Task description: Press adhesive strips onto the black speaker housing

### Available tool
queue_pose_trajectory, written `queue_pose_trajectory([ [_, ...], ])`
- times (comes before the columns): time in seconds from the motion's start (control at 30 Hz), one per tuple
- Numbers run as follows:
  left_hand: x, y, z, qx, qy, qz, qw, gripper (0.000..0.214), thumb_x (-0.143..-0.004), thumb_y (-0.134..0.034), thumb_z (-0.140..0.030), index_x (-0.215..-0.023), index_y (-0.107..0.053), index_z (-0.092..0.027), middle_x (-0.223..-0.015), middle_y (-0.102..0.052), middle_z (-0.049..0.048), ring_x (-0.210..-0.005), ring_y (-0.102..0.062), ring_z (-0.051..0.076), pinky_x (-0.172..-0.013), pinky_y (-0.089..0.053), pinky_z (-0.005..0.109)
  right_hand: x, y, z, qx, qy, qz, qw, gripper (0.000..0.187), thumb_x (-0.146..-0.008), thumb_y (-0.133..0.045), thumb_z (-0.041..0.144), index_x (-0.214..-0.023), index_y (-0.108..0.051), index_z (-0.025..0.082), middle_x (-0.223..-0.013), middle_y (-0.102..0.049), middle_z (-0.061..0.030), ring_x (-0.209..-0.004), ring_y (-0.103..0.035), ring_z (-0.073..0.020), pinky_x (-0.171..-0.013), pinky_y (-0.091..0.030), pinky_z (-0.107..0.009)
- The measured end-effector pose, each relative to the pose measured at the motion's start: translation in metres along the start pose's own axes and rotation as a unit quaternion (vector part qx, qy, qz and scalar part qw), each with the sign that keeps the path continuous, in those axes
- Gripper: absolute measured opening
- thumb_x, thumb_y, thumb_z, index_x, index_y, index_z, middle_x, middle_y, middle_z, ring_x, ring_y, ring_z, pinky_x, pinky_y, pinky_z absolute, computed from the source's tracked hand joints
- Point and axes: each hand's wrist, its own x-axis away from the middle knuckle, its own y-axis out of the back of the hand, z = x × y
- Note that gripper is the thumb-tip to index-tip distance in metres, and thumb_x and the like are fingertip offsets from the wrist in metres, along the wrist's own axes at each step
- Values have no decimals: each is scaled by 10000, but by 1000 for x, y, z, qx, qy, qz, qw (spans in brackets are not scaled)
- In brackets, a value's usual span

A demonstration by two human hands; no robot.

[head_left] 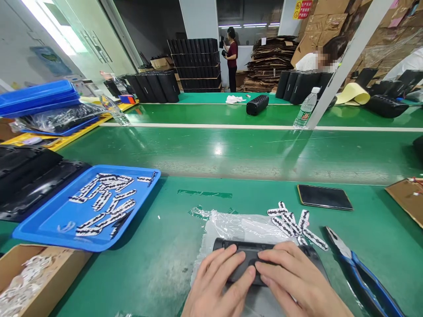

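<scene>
A long black plastic housing (248, 248) lies crosswise in front of me on a clear plastic sheet (228, 222). My left hand (216, 284) is on its left part, fingers bent over the top and thumb pressed near the middle. From the right, my right hand (294, 275) grips the same housing, its fingertips close to the left thumb. The hands cover much of the housing. Just beyond the right hand lies a loose heap of small white strips with black dots (287, 220). Blue-handled pliers (352, 257) rest to the right, jaws pointing away from me.
A blue tray (42, 229) holding more strips (114, 215) stands at left, beside black panels (36, 176) and a cardboard box (62, 273) of white bits. A phone (325, 197) lies at right. Beyond are a green conveyor (198, 145), a bottle (306, 110) and two people.
</scene>
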Motion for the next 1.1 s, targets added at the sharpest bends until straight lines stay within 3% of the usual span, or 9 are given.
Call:
queue_pose_trajectory([
  [0.37, 3, -3, 9, -35, -54, 23, 998, 513, -923, -515, 49, -1358, -664, -181, -1391, -665, 111, -1481, -461, 267, -1227, -340, 449, 1, -3, 0, -16, 2, 14, 1000, 239, -1094, -498, 149, -1115, -736, 147, -1072, -769, -103, -934, -639, -224, -835, -643, -322],
  [0.53, 3, 6, 3, -31, -33, 69, 997, 485, -974, -516, 21, -1401, -620, -184, -1414, -665, 117, -1522, -411, 262, -1232, -330, 473, 7, -1, -1, -15, -9, 20, 1000, 236, -1095, -500, 157, -1139, -732, 148, -1126, -774, -102, -1000, -664, -228, -907, -635, -321],
  [0.67, 0, 13, -1, -47, -23, 108, 993, 389, -1081, -475, -117, -1438, -593, -216, -1435, -666, 99, -1556, -362, 245, -1230, -322, 482, 11, 2, -2, -17, -16, 18, 1000, 241, -1073, -500, 119, -1105, -734, 165, -1134, -766, -104, -1017, -663, -235, -901, -641, -325],
  [0.9, -4, 15, -3, -58, -26, 107, 992, 361, -1132, -398, -200, -1414, -621, -236, -1420, -684, 85, -1548, -381, 240, -1215, -330, 477, 15, 7, -3, -3, -28, 12, 1000, 232, -1038, -523, 81, -1103, -729, 164, -1079, -745, -119, -995, -640, -257, -839, -657, -376],
  [1.07, 0, 14, -2, -77, -36, 107, 991, 444, -1147, -367, -464, -1441, -611, -239, -1430, -678, 87, -1523, -421, 266, -1233, -310, 481, 15, 10, -1, 18, -13, 19, 1000, 214, -1045, -544, 102, -1107, -739, 164, -1055, -770, -108, -937, -657, -269, -774, -673, -417],
  [1.1, 0, 14, -2, -85, -41, 105, 990, 446, -1150, -351, -454, -1436, -617, -239, -1432, -677, 88, -1513, -435, 275, -1234, -309, 491, 15, 10, -2, 18, -10, 19, 1000, 215, -1038, -548, 96, -1107, -742, 161, -1058, -770, -112, -934, -660, -274, -768, -674, -427],
])
